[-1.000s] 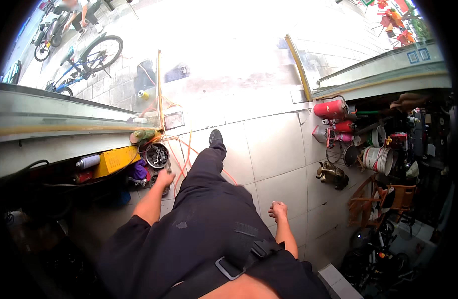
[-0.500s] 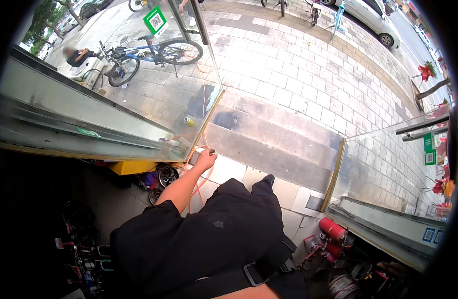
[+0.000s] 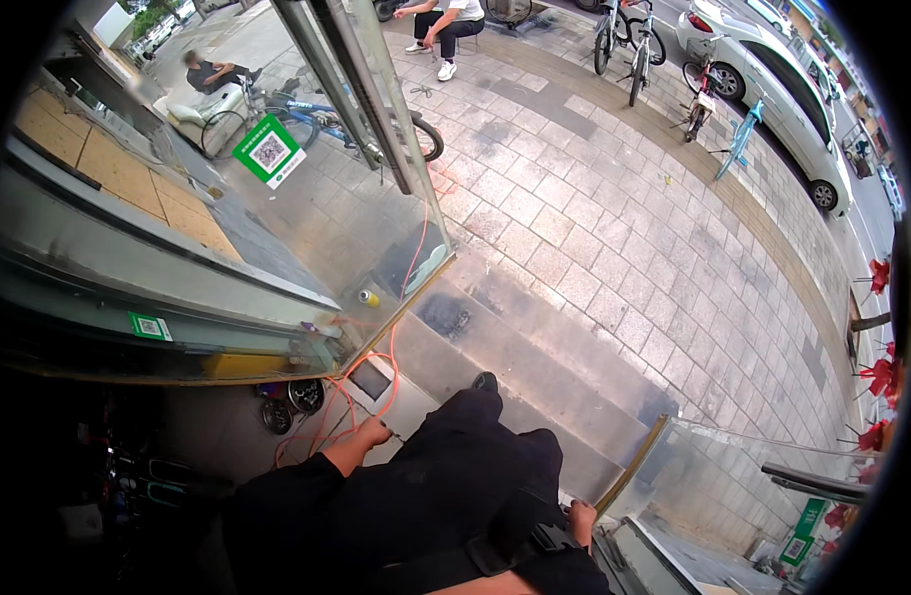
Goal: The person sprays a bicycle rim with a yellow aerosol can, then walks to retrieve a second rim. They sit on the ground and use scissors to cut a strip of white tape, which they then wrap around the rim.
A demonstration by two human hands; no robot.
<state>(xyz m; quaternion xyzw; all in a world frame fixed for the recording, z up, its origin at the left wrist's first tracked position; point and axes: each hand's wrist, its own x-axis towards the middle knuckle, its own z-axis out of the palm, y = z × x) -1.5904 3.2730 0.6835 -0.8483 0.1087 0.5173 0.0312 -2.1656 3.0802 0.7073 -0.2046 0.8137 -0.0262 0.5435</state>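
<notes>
While the left hand [image 3: 372, 430] hangs low beside the person's dark trousers [image 3: 446, 446], its fingers are curled in; a thin dark tip seems to show past them, too small to tell what it is or whether it is pinched. On the other side, the right hand [image 3: 580, 518] is loosely bent, partly hidden at the wrist, close to the lower end of a gold strip [image 3: 632, 464] edging the right glass panel; whether it touches cannot be told.

Nearest the left hand, an orange hose [image 3: 395, 363] lies in loops on the tiled floor, along its front edge at the doorway, beside a dark rectangular inset [image 3: 368, 380]. Just left of the loops, two round bowls [image 3: 305, 396] of small pieces sit by the foot of the left glass panel. One dark shoe [image 3: 485, 382] is forward at the doorway.

Beyond it, grey steps [image 3: 545, 367] lead to light paving [image 3: 574, 238]. Seen through the glass, a yellow can [image 3: 369, 297] stands near the steps' left end. Farther out are a seated person [image 3: 448, 30], parked bicycles [image 3: 639, 64] and a white car [image 3: 773, 74].
</notes>
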